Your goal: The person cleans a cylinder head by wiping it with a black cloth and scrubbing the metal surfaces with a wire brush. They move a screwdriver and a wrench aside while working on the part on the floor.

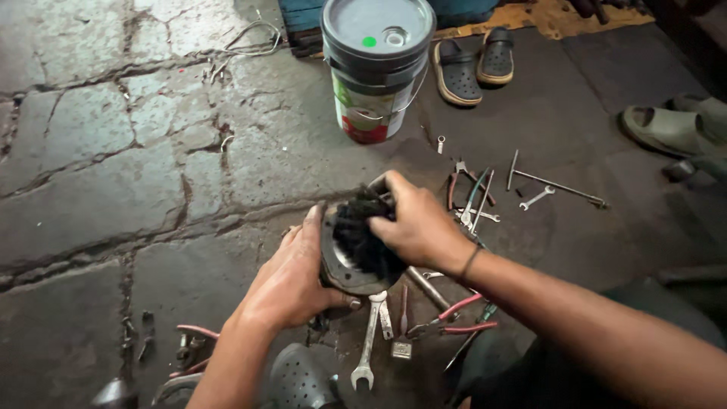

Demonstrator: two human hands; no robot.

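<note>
Step in hand: looks like the cleaning stage to me, the person is scrubbing out a round metal part (344, 261) with a wad of black rag (362, 231), right there on the cracked stone floor (113, 151).

Left hand (291, 280): wrapped around the outside of the round part, thumb underneath, holding it tipped on edge just off the floor. Properly clamped on it.

Right hand (416, 223): fingers closed over the rag, pushing it into the open face of the part. There's a thin band on that wrist.

Where the part is: roughly mid-floor, right in front of the person's knees, with the tools fanned out beside and below it.

Tools nearby: open-ended spanner (367, 344) lying just under the part, red-handled pliers (450, 318) next to that, another pair of pliers (466, 182) and a small spanner (538, 198) further toward the right edge of the floor, plus a long T-bar wrench (560, 185).

Other stuff: a lidded paint-style bucket (377, 68) near the far edge, dark sandals (473, 64) behind it.

Next move, my guess: needs a steady left grip and turning the part a bit so the rag reaches the bits of the bore it hasn't touched. Can't see inside it, so no idea how clean it is.
</note>
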